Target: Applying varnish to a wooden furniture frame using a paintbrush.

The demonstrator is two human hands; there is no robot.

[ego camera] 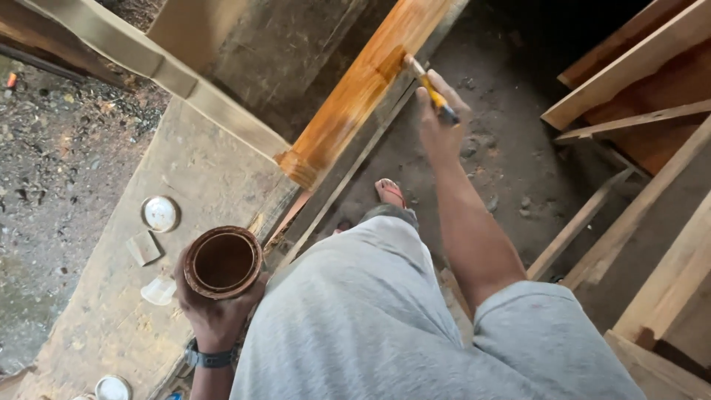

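Orange wet wood of the plank (355, 96) ends above bare floor, the right hand (438, 126) squeezing a brush (429, 87) at its edge, the left hand (211, 311) wrapped round a tin (222, 261), maybe paint, below it.

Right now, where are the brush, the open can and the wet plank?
brush (432, 90), head view, on its yellow handle.
open can (222, 262), head view, on its inner wall.
wet plank (363, 85), head view, on its glossy coated face.
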